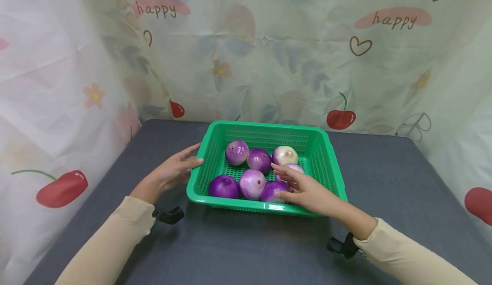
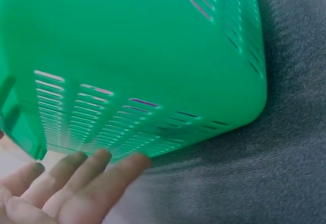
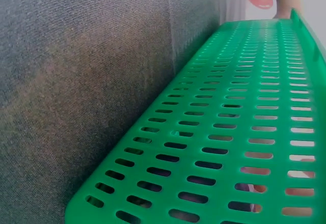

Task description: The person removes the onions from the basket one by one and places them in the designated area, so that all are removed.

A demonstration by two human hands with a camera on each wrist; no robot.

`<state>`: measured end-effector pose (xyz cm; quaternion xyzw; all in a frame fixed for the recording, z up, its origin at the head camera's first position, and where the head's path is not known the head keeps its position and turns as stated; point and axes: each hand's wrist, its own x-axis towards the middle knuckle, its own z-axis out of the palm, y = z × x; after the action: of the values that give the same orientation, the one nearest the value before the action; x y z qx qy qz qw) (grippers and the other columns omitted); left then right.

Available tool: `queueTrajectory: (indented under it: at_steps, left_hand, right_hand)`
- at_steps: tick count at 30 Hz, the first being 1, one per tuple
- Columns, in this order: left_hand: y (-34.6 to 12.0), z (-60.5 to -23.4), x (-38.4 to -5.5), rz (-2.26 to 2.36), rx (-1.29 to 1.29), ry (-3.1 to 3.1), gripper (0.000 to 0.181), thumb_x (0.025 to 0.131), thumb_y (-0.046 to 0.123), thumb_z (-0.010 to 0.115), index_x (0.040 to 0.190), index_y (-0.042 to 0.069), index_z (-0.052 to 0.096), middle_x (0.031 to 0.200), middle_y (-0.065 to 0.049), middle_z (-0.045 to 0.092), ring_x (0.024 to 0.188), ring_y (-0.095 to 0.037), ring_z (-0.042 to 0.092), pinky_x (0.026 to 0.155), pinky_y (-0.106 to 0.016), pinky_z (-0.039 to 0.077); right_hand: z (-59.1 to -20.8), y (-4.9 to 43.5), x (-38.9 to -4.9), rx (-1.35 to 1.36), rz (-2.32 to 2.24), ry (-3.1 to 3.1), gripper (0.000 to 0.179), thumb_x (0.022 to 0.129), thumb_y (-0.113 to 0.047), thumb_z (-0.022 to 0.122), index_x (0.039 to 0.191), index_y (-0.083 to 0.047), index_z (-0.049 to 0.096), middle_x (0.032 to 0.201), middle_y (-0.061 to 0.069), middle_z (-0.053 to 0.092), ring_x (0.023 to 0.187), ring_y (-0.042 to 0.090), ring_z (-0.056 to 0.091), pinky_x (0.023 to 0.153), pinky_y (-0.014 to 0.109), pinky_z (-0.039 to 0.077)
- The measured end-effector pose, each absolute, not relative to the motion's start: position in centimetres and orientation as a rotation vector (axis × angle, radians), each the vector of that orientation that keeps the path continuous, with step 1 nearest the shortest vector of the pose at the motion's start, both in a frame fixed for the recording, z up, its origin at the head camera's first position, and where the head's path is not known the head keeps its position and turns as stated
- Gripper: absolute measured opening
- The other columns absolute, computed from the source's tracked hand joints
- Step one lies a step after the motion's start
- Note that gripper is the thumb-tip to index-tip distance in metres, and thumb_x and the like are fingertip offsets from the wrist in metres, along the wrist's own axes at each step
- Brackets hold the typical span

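Note:
A green plastic basket (image 1: 265, 127) with slotted walls stands on the table and holds several purple onions (image 1: 252, 184). My left hand (image 1: 171, 173) is at the basket's left side, its thumb by the rim. In the left wrist view, the fingers (image 2: 102, 183) of that hand lie fairly straight beside the slotted wall. Over the basket's front right part is my right hand (image 1: 307, 191), fingers loosely extended above a dark purple onion (image 1: 270, 189) and a paler onion (image 1: 296, 168) that it partly covers. A whitish-topped onion (image 1: 285, 155) sits behind them. The right wrist view shows the basket's outer wall (image 3: 204, 142), not the fingers.
The dark grey tabletop (image 1: 238, 251) extends around the basket. Printed white curtains (image 1: 269, 63) enclose the back and sides. A black wrist strap (image 1: 168, 215) is on the left wrist and another black strap (image 1: 344, 246) on the right. A thin grey cord (image 1: 417, 124) hangs at the back right.

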<state>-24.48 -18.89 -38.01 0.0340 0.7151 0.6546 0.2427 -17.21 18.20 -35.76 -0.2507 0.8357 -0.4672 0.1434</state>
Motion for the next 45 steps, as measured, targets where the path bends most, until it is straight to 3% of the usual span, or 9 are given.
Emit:
queueTrajectory:
  at_steps: [7,15,22,35,45]
  left_hand:
    - [-18.9,-38.4,-24.5,1.884,0.077,1.820,0.073,0.098,0.025,0.058,0.156,0.030,0.013,0.153,-0.020,0.030,0.134,-0.044,0.041,0.094,-0.056,0.047]
    - [-19.0,-38.6,-24.6,1.916,0.074,1.763,0.073,0.099,0.024,0.057,0.156,0.031,0.012,0.152,-0.022,0.031,0.123,-0.035,0.055,0.091,-0.054,0.050]
    - [-19.0,-38.5,-24.5,1.925,0.076,1.753,0.073,0.099,0.024,0.057,0.156,0.031,0.012,0.151,-0.022,0.032,0.115,-0.029,0.061,0.089,-0.053,0.051]
    - [-19.2,-38.6,-24.5,1.912,0.105,1.752,0.072,0.100,0.025,0.055,0.156,0.031,0.011,0.150,-0.025,0.033,0.110,-0.026,0.064,0.089,-0.053,0.052]
    - [-19.1,-38.5,-24.5,1.917,0.096,1.743,0.071,0.100,0.024,0.055,0.156,0.031,0.013,0.149,-0.024,0.034,0.109,-0.025,0.064,0.089,-0.053,0.052]
  right_hand:
    - [-35.8,18.2,-17.4,-0.786,-1.263,2.423,0.067,0.093,-0.024,0.066,0.150,-0.012,0.034,0.151,0.015,0.040,0.138,0.036,0.038,0.104,0.051,0.040]
    - [-35.8,18.0,-17.6,-0.805,-1.093,2.506,0.063,0.093,-0.028,0.067,0.148,-0.013,0.040,0.144,0.010,0.049,0.121,0.023,0.051,0.090,0.029,0.048]
    - [-35.7,18.1,-17.9,-0.836,-0.965,2.541,0.058,0.092,-0.031,0.067,0.144,-0.013,0.047,0.134,0.009,0.055,0.108,0.019,0.052,0.084,0.029,0.047]
    - [-35.1,17.8,-19.0,-0.920,-0.774,2.488,0.055,0.092,-0.028,0.066,0.142,-0.010,0.049,0.134,0.005,0.056,0.120,0.022,0.053,0.097,0.040,0.047]
    - [-35.7,17.6,-19.3,-1.032,-0.707,2.551,0.049,0.088,-0.017,0.071,0.134,-0.011,0.055,0.127,0.001,0.058,0.118,0.020,0.054,0.097,0.040,0.048]
